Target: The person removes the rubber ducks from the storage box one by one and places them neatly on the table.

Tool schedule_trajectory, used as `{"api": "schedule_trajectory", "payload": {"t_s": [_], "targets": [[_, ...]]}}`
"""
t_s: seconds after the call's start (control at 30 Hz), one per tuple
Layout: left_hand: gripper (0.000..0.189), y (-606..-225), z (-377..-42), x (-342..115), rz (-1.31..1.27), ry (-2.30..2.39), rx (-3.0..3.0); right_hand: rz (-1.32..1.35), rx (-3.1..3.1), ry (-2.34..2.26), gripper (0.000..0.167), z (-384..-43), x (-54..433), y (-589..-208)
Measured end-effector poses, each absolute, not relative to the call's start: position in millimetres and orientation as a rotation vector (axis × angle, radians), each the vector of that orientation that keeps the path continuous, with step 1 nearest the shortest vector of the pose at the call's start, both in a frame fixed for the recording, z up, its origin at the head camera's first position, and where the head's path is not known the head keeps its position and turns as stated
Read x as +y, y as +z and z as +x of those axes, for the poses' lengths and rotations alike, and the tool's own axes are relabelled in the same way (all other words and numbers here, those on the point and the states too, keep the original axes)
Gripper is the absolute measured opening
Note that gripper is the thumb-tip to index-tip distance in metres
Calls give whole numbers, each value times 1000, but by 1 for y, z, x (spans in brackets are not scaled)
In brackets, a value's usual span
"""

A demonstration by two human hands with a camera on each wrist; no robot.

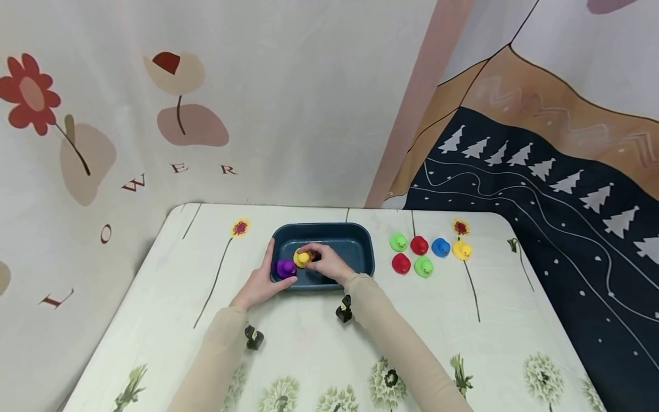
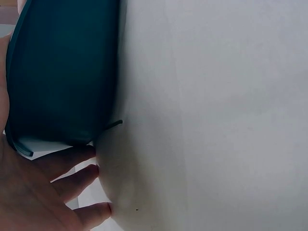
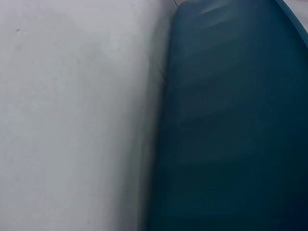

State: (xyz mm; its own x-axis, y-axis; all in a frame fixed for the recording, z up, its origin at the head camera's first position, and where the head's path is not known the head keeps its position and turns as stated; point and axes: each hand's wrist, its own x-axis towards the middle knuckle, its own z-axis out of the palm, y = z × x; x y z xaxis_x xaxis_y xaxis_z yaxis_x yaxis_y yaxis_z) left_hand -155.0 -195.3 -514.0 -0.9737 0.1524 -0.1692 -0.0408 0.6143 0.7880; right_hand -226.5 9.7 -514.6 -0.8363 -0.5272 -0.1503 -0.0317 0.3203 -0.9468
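Observation:
In the head view a dark blue tray [image 1: 337,284] sits on the table. My left hand [image 1: 257,286] rests at its near left corner, fingers extended along the left side and thumb along the front rim. The left wrist view shows that hand [image 2: 38,192] with fairly straight fingers against the outside of the tray [image 2: 62,72]. Inside the tray, a purple rubber duck [image 1: 285,268] lies beside the left hand. Just right of it, my right hand [image 1: 329,264] pinches a yellow rubber duck [image 1: 302,258]. The right wrist view shows only the tray [image 3: 221,120] and tablecloth.
Right of the tray, several rubber ducks stand on the table in two loose rows: green [image 1: 399,242], red [image 1: 419,245], blue [image 1: 440,247] and yellow [image 1: 461,250] behind, red [image 1: 401,263] and green [image 1: 424,266] in front. A patterned cloth [image 1: 309,114] hangs behind the table.

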Motion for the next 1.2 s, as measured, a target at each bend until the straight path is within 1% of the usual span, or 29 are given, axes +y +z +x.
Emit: {"api": "schedule_trajectory", "payload": {"t_s": [0.17, 0.57, 1.2], "targets": [[112, -514, -154, -194, 86, 1291, 2606, -466, 2161, -1516, 28, -224, 11, -515], [109, -515, -154, -191, 70, 1285, 2598, -373, 2130, -1610, 24, -221, 24, -507], [112, -514, -155, -195, 71, 1273, 2603, -442, 2191, -1603, 25, -206, 46, -476]]}}
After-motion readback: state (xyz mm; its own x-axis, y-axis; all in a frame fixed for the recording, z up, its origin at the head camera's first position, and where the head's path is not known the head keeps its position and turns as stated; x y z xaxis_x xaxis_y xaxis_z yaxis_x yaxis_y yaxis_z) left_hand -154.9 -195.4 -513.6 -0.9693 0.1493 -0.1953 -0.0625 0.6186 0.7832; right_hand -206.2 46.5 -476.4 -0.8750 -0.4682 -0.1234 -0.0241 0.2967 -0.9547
